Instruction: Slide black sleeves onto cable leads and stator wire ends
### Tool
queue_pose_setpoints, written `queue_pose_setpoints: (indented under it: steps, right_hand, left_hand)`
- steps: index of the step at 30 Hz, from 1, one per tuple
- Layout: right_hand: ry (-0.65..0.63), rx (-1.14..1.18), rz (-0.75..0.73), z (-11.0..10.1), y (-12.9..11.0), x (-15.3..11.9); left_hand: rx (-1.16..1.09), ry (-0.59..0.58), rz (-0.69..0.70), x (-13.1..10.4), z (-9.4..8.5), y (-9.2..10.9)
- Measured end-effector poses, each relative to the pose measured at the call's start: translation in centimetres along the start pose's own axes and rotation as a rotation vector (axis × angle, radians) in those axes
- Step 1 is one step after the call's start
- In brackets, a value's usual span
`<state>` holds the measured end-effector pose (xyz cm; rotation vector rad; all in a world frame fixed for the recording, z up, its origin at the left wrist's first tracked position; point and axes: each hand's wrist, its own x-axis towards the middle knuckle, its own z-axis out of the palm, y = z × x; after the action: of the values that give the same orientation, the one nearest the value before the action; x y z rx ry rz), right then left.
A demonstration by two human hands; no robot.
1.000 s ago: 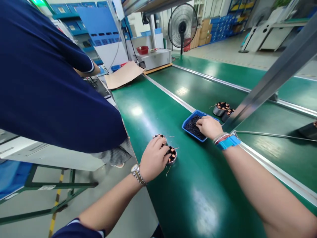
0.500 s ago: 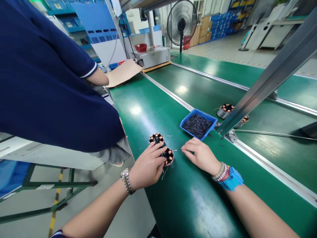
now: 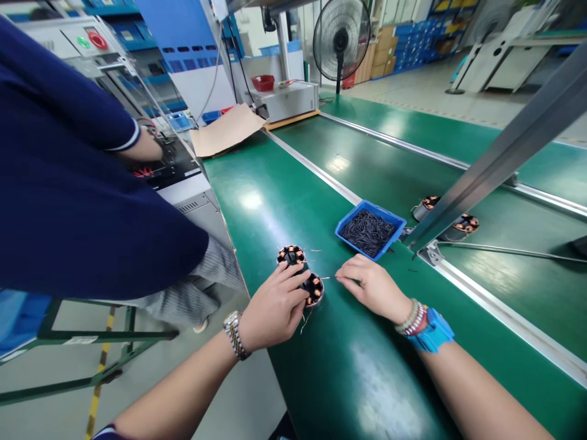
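Two round metal parts with copper coils stand side by side on the green table [image 3: 247, 198], the farther coil part [image 3: 291, 254] and the nearer coil part [image 3: 315, 289]. My left hand [image 3: 277, 302] lies over both, its fingers wrapped on the nearer one and partly hiding it. Thin wires stick out to the right of both parts. My right hand [image 3: 373, 287] is pinched at the tip of the nearer part's wire; what lies between the fingertips is too small to make out. Just beyond it sits a blue tray [image 3: 342, 231] filled with short black tubes [image 3: 368, 232].
A metal post [image 3: 486, 153] slants up at the right, with more coil parts [image 3: 460, 227] behind it on the conveyor. A person in dark blue [image 3: 92, 195] stands at the left by a machine. Brown cardboard [image 3: 229, 130] lies on the table's far left.
The person at the left has shifted left, uncovering more of the machine. On the conveyor the coil parts have moved right. My hands have hardly moved.
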<state>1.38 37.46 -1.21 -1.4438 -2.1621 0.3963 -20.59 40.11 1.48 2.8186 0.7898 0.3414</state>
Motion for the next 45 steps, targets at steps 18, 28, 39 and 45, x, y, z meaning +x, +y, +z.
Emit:
queue_pose_setpoints:
  steps: [18, 28, 39, 45]
  right_hand:
    - [0.01, 0.064, -0.014, 0.12, 0.42, -0.01]
    - [-0.003, 0.065, 0.018, 0.01, 0.15, -0.03]
    - [0.001, 0.069, 0.006, 0.06, 0.25, -0.02]
    - [0.007, 0.093, 0.011, 0.12, 0.02, 0.29]
  left_hand:
    - [0.009, 0.004, 0.004, -0.08, 0.1, -0.13]
    - [-0.005, 0.015, -0.001, -0.09, 0.1, -0.13]
    - [-0.008, 0.025, 0.013, -0.07, 0.1, -0.15]
    - [-0.002, 0.016, 0.011, -0.06, 0.02, -0.14]
